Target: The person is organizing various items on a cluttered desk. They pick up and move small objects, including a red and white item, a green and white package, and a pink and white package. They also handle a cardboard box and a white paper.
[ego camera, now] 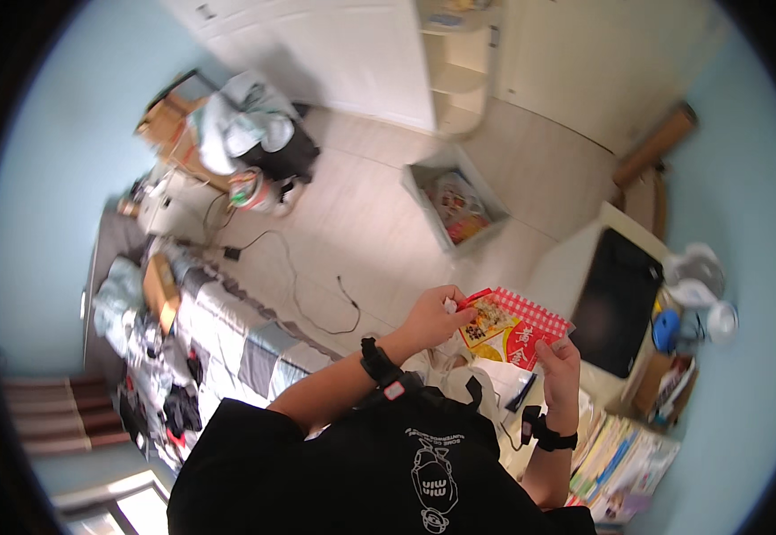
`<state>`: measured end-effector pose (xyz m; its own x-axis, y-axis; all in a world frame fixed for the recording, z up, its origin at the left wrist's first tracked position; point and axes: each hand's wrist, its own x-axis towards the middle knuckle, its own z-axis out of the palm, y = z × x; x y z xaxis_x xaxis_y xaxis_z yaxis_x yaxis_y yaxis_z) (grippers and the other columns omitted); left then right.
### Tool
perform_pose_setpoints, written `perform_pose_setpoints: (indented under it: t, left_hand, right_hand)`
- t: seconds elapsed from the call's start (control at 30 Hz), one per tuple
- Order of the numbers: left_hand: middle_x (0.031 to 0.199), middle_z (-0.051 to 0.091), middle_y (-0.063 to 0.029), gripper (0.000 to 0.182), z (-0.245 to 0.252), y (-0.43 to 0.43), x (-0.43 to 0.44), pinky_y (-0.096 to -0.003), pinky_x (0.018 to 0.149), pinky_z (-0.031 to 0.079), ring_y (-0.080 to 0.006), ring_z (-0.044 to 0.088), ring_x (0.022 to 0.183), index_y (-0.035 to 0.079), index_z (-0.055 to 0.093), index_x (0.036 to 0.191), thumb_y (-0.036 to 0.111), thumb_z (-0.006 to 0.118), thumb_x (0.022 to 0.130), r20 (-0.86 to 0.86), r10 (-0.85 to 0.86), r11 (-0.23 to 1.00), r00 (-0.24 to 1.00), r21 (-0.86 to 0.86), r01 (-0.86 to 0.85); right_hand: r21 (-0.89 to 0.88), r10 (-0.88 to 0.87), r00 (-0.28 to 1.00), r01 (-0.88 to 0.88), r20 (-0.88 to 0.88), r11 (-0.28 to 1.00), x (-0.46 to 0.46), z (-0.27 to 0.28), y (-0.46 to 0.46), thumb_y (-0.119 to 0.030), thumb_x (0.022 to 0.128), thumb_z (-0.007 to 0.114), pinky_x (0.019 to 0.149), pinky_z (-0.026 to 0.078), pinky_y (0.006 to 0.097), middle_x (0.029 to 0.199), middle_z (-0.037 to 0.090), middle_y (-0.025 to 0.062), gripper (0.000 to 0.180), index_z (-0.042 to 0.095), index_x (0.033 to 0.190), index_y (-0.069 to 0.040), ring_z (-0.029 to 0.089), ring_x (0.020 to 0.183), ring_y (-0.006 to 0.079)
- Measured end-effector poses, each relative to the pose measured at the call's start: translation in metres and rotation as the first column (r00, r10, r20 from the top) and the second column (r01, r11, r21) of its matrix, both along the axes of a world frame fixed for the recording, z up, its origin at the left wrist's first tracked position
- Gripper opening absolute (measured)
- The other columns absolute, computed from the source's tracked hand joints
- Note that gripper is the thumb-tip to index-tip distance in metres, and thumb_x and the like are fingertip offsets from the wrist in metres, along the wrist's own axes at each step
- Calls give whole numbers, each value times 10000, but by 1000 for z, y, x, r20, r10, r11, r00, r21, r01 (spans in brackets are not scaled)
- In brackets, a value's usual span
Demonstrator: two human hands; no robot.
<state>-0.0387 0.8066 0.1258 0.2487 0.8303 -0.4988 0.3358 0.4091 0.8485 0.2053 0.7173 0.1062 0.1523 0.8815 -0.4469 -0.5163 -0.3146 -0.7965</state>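
A red and yellow food packet [509,329] with a red-and-white checked band is stretched between my two hands in front of my body. Its printed face, with food pictures and writing, is turned up towards me. My left hand [436,313] pinches the packet's left end, the thumb over the face. By those fingers show a small white scrap [450,305] and a red strip [476,297]; I cannot tell whether the strip is part of the packet. My right hand [559,364] grips the packet's lower right corner between thumb and fingers.
Beyond my hands, an open grey bin [422,208] on the floor contains colourful packets. A cable [292,267] trails across the floor. To the left is a bed [227,334] with clothes; at right, a desk [565,267] with a dark mat [618,301] and books [605,461].
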Motion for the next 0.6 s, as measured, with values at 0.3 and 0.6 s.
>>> perform_pose_setpoints:
  t: [0.3,0.6]
  left_hand:
    - [748,642,-27,237,-5,-6,-131,-231,469,420,-74,535,514,45,671,969,165,798,808,-34,403,902,915,-153,-403]
    - [668,632,-20,226,-26,-11,-328,-233,454,404,-71,532,497,25,656,884,181,801,806,120,646,759,754,-211,-616]
  right_hand:
    - [-22,546,836,-545,54,838,-108,8,112,-27,869,705,722,455,208,852,675,16,115,602,831,-59,583,753,62]
    - [-58,819,551,-823,161,566,-312,22,197,-65,889,693,695,435,213,854,647,-19,89,615,932,-51,569,770,51]
